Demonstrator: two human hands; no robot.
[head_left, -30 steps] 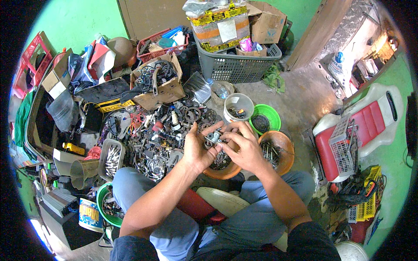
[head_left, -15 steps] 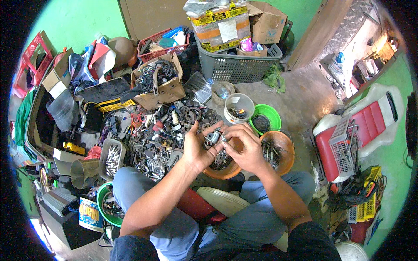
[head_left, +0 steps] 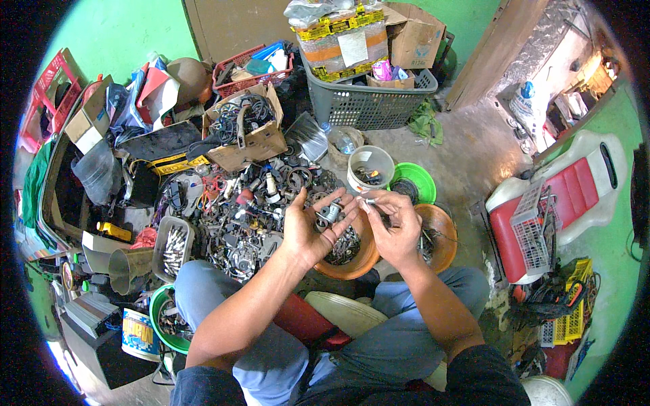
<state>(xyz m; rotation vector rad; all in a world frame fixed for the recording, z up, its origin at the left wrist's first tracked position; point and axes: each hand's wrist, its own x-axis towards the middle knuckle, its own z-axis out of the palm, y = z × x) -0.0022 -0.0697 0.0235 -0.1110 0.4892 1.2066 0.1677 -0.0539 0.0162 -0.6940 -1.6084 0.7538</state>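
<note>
Palm up in the middle of the view, my left hand (head_left: 303, 233) cradles a small silver cylindrical metal part (head_left: 332, 213), its fingers loosely stretched toward the right. Just to the right, my right hand (head_left: 396, 230) pinches a small pale metal piece (head_left: 366, 203) between thumb and fingertips. The piece is apart from the left palm, near its fingertips; its exact kind is too small to tell. Beneath the hands is an orange bowl (head_left: 367, 256) of small dark metal hardware, partly hidden by the left hand.
Loose machine parts (head_left: 237, 230) cover the floor at left. A white tub (head_left: 370, 181), a green basin (head_left: 424, 177) and another orange bowl (head_left: 447, 230) stand beyond and right of my hands. A grey basket (head_left: 365, 108) is at the back, a red-and-white seat (head_left: 572, 193) at right.
My right hand has drawn slightly to the right, away from my left palm, with the small piece in its pinch. My left fingers are more spread; the silver part stays in the palm.
</note>
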